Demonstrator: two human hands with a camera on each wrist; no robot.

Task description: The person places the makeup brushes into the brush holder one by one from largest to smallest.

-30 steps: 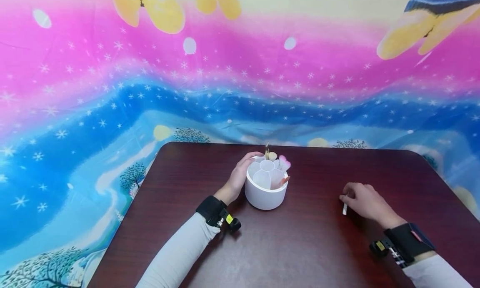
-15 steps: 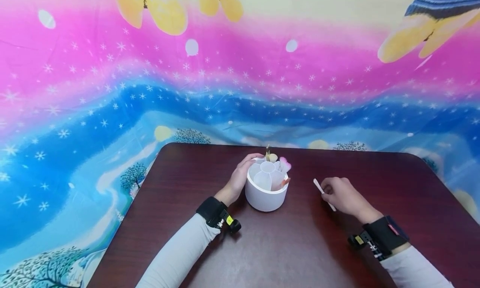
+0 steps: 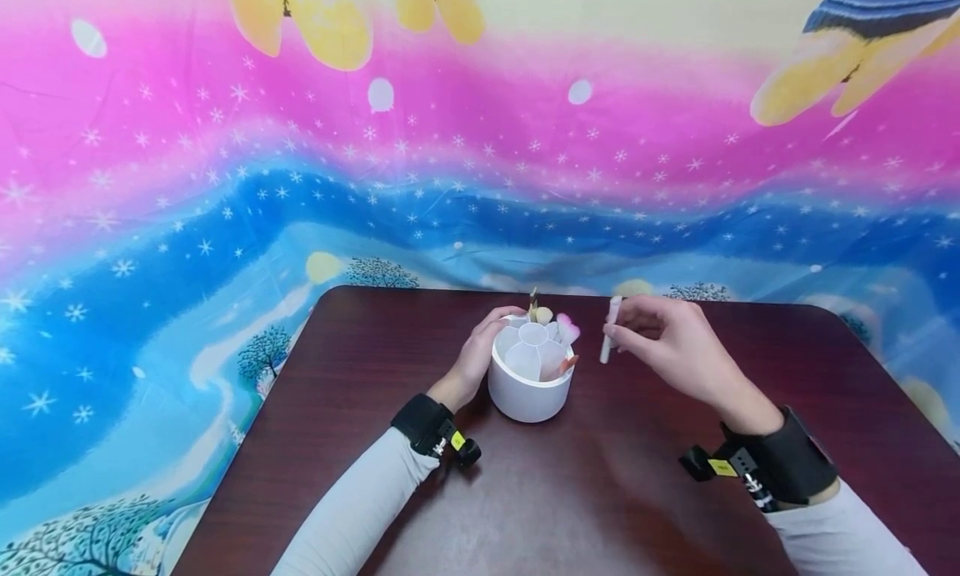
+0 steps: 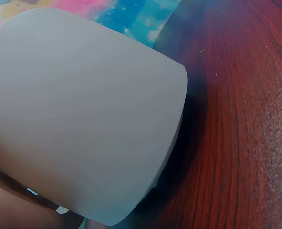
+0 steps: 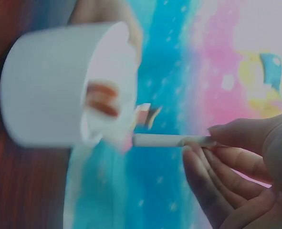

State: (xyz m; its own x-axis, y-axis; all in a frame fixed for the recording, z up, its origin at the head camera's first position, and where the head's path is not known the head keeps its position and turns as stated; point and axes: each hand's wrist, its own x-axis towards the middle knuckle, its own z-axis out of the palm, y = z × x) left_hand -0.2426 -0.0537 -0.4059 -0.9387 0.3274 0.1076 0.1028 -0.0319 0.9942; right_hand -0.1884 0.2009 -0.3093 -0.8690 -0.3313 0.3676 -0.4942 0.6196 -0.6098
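A round white organizer [image 3: 528, 397] with petal-shaped compartments stands upright on the dark table. My left hand [image 3: 474, 355] holds its left side, fingers reaching along the rim toward the back. In the left wrist view the organizer's white wall [image 4: 83, 105] covers most of the picture. My right hand [image 3: 675, 338] is raised to the right of the organizer and pinches a slim white stick [image 3: 611, 330] between thumb and fingers. The stick is nearly upright and apart from the organizer in the head view. Its exact kind cannot be made out.
Several items stand in the organizer: a pink-white heart-shaped piece [image 3: 568, 329], a cream rounded piece [image 3: 543, 314] and orange-brown tips [image 3: 570, 363]. The reddish-brown table [image 3: 360, 351] ends at the back against a colourful printed cloth [image 3: 480, 159].
My right hand has moved left and up from the table's right side, bringing the white stick closer to the organizer and turning it more upright. My left hand stays at the organizer.
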